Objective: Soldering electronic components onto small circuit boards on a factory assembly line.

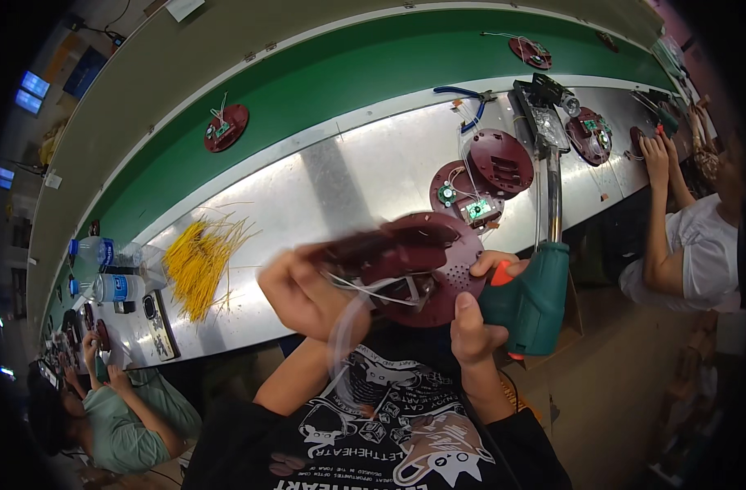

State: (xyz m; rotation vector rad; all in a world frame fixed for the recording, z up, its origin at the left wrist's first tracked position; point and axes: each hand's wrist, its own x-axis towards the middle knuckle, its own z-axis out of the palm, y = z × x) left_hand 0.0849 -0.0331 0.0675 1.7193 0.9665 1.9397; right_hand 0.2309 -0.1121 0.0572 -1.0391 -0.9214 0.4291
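My left hand (307, 298) is closed on the edge of a dark red round housing (458, 245), tilted in front of my chest and partly blurred. Small holes dot one side of the housing, and pale wires (373, 290) trail from it. My right hand (476, 331) wraps the grip of a green pistol-shaped tool (538, 302), a finger by its orange trigger (501, 273). A metal shaft (555, 196) runs up from the tool's body. My right thumb lies close to the housing's edge; whether it touches is unclear.
On the metal bench (283, 196) lie yellow wires (197, 261), an open housing with a circuit board (476, 210), a vented cover (503, 161), blue-handled pliers (471, 102) and a black fixture (544, 110). Bottles (115, 287) stand left. Co-workers sit left (136, 425) and right (683, 245).
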